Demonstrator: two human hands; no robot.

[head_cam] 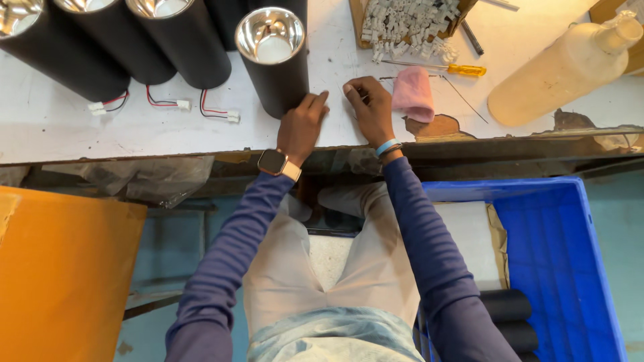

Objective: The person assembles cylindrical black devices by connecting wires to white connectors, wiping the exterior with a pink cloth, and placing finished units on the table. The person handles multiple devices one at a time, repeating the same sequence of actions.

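Note:
A black cylindrical lamp housing [274, 64] with a shiny reflector inside stands upright near the front edge of the white workbench [60, 121]. My left hand [302, 124] rests at its base, fingers pinched together beside the housing. My right hand [369, 107] is just to the right, fingertips curled and pinching something small that I cannot make out. The two hands nearly touch. A smartwatch sits on my left wrist, a blue band on my right.
Several more black housings [181, 37] with red and black leads [218, 110] stand at the back left. A pink cloth [414, 94], a yellow-handled screwdriver [443, 68], a box of white connectors [409, 20] and a plastic bottle [563, 67] lie at the right. A blue crate [557, 255] holds black tubes; an orange board [60, 268] stands at the left.

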